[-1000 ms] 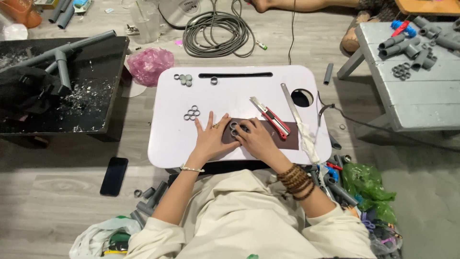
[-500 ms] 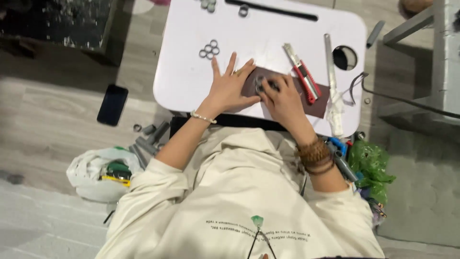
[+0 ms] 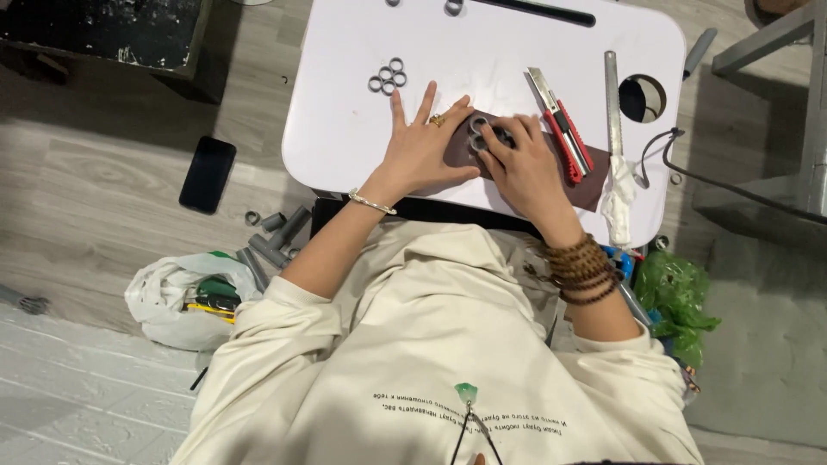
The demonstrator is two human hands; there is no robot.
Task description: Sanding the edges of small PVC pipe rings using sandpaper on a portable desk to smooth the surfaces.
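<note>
Left hand [image 3: 424,148] flat on the white table [image 3: 345,129], palm down, fingers spread wide and pointing far, thumb angled right toward the near edge of the brown mat [image 3: 594,191]. Ring on one finger, thin bracelet at the wrist. Forearm running back near and left into a cream sleeve, elbow bent.

Right hand [image 3: 527,168] on the mat, fingers curled and narrow, tips pressing down on a cluster of grey rings [image 3: 476,133]. Hard to tell whether pinching a ring or only pressing on it. Wrist wrapped in brown bead bracelets [image 3: 582,271], forearm slanting back near and right.

Both hands close together, index tip of the left just beside the rings, touching or nearly so.

Rings at the far left end of the mat, mid-table, between the two hands.

A second ring cluster [image 3: 388,76] glued in a flower shape further left and far, apart from the hands. Red knife [image 3: 562,126] lying just right of the right hand, on the mat's far edge. Steel ruler [image 3: 612,99] further right, next to a round hole [image 3: 642,97] in the table. White rag [image 3: 619,200] at the near right edge.

On the floor: black phone [image 3: 208,174] left of the table, grey pipe pieces [image 3: 274,241] near it, white bag [image 3: 177,297] nearer, green bag [image 3: 676,297] at right.
</note>
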